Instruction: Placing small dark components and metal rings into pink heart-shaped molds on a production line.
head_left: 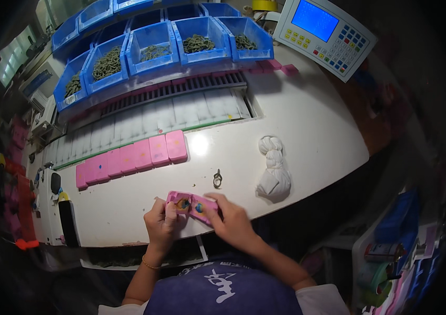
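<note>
Close to the table's front edge, my left hand (pixel 161 220) grips one half of a pink mould (pixel 179 202), its thumb over the front. The other pink mould half (pixel 200 209) is in my right hand (pixel 232 220), whose fingers wrap its far side. Both halves lie side by side, inner faces up, with yellow and blue stains around their hollows. Just beyond my right hand, a small dark piece of linked rings (pixel 218 179) lies on the white table. Whether anything sits inside the hollows is too small to tell.
A row of pink blocks (pixel 130 157) stands along a slatted tray (pixel 149 118). Blue bins (pixel 152 44) with dark ring-like pieces rise behind. A knotted white cloth bundle (pixel 274 170) lies to the right. A keypad console with a blue screen (pixel 325 34) stands far right.
</note>
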Tool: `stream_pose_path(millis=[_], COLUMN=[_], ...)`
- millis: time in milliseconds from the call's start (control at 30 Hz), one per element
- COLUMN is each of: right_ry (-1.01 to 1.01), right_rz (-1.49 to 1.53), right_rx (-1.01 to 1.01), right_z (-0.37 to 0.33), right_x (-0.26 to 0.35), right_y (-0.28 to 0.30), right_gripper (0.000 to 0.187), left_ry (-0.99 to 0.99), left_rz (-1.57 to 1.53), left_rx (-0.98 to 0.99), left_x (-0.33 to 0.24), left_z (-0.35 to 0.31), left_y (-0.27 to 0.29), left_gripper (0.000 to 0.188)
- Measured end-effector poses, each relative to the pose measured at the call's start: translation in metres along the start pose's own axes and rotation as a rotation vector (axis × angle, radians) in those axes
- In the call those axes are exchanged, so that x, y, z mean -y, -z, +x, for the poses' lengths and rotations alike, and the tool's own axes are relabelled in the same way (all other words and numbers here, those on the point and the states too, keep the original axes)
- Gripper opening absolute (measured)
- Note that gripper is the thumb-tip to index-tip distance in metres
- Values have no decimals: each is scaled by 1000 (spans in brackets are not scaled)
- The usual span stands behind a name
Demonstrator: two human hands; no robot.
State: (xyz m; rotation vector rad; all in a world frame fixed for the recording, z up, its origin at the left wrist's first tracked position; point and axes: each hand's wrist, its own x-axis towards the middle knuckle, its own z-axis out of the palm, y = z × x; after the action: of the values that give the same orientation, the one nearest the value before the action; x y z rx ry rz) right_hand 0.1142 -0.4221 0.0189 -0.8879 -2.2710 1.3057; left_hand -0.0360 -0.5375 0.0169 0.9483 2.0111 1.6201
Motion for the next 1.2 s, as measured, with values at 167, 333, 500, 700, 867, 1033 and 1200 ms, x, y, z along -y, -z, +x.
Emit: stream_pose_path(millis=[167,333,500,700,867,1033,1200], right_ry=[-33,225,308,313,58,705,935], right_rz=[848,798,656,-660,-493,-543,-605], right_rx=[310,282,344,-545,-328,-312,171], right_z=[-28,-36,-39,36,60,20,-2], right_x=[7,2,-11,-8,-51,12,31], right_y=[-22,-40,-29,95,118,87,46], right_gripper=[34,33,44,32,46,48,59], left_ry=[197,589,643,791,829,831,682], left_rz=[-584,-1372,-1172,-980,-854,-753,-644], left_rx=[-170,2,105,246,384,359,290], left_x=[8,-38,-43,-36,-34,-32,-23], left_z=[-3,-1,4,24,35,38,35], left_y=[5,0,-3,-1,-12,-13,-23], left_gripper=[43,78,81,81,73,68,51])
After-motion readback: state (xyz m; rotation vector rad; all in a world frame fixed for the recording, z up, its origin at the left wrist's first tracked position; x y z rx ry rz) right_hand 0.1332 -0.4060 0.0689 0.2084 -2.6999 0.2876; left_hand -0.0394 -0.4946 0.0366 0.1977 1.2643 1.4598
